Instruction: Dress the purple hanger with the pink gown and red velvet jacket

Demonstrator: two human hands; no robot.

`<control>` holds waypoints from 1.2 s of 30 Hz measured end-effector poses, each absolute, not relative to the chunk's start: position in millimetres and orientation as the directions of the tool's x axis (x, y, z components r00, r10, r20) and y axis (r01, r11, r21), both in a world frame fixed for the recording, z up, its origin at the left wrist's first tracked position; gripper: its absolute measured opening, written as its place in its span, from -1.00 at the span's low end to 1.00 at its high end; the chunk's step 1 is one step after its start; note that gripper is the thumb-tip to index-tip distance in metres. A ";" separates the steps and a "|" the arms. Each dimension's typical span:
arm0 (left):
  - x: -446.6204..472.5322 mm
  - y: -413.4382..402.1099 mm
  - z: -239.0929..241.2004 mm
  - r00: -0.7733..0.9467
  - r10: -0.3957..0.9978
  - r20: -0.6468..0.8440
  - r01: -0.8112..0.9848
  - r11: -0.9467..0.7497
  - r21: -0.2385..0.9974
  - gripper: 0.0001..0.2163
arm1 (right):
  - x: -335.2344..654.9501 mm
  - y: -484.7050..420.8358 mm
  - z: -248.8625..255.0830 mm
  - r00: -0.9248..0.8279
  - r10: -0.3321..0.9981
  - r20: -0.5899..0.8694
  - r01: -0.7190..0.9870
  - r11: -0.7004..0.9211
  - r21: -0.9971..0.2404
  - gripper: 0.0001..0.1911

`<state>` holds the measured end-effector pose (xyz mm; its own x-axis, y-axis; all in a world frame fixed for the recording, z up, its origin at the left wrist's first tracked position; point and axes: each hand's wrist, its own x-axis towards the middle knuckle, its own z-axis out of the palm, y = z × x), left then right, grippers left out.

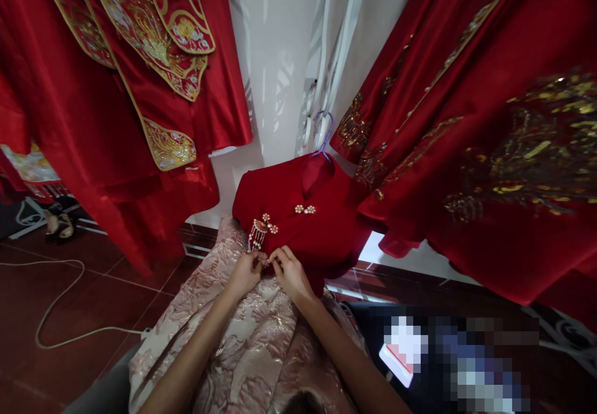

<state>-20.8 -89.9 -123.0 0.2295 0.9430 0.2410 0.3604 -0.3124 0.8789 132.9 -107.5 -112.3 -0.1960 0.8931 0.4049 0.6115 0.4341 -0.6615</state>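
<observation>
In front of me a short-sleeved red dress (326,234) hangs on a purple hanger (323,135), its lower part over my lap. A pearl-like flower clasp (305,209) sits below its neck. Further left on its front is a flower brooch with a beaded tassel (259,234). Below that brooch, my left hand (245,274) and my right hand (290,272) meet, fingertips pinched together on the dress front. A tiny pale spot shows between the fingers, too small to name. Shiny pink brocade cloth (261,339) lies under my forearms.
Red gowns with gold embroidery hang on the left (116,122) and right (466,184). A white cable (69,314) curls over the tiled floor. Black shoes (60,227) stand far left. A phone-like lit object (396,364) lies at lower right, partly blurred out.
</observation>
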 end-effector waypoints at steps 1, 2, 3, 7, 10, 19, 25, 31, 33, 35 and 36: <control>-20.6 -89.2 -123.6 0.229 0.944 0.236 0.354 -0.306 0.883 -0.84 | 132.9 -107.9 -113.0 -0.194 0.893 0.406 0.613 0.434 -0.661 -0.80; -20.5 -88.8 -124.4 0.232 0.945 0.232 0.347 -0.303 0.888 -0.84 | 133.1 -108.0 -113.8 -0.192 0.894 0.405 0.608 0.433 -0.666 -0.80; -20.4 -88.6 -125.2 0.232 0.946 0.228 0.337 -0.298 0.893 -0.84 | 133.5 -107.8 -114.6 -0.191 0.895 0.403 0.594 0.432 -0.678 -0.80; -20.0 -89.4 -128.0 0.205 0.958 0.202 0.264 -0.253 0.931 -0.84 | 136.6 -104.2 -117.2 -0.188 0.910 0.370 0.463 0.414 -0.783 -0.88; -19.6 -90.1 -128.7 0.205 0.960 0.191 0.239 -0.238 0.941 -0.84 | 138.2 -101.9 -117.8 -0.167 0.919 0.358 0.401 0.395 -0.827 -0.92; -19.7 -90.7 -124.1 0.222 0.952 0.211 0.268 -0.268 0.925 -0.86 | 137.1 -101.8 -117.2 -0.147 0.925 0.349 0.409 0.379 -0.830 -0.92; -20.4 -90.6 -124.3 0.243 0.949 0.201 0.258 -0.263 0.929 -0.86 | 138.1 -102.0 -114.3 -0.171 0.928 0.332 0.400 0.373 -0.837 -0.88; -21.4 -90.2 -123.3 0.275 0.939 0.204 0.264 -0.278 0.924 -0.85 | 138.2 -100.9 -117.4 -0.156 0.921 0.357 0.454 0.388 -0.802 -0.86; -21.8 -90.3 -122.5 0.288 0.939 0.190 0.274 -0.271 0.923 -0.85 | 137.4 -100.1 -118.4 -0.137 0.922 0.363 0.476 0.383 -0.792 -0.85; -21.8 -90.9 -123.0 0.281 0.942 0.186 0.276 -0.264 0.924 -0.85 | 137.4 -99.8 -118.3 -0.140 0.925 0.354 0.460 0.377 -0.804 -0.85; -21.5 -91.7 -124.1 0.275 0.943 0.189 0.270 -0.264 0.926 -0.86 | 137.8 -100.1 -117.8 -0.150 0.925 0.349 0.441 0.378 -0.814 -0.85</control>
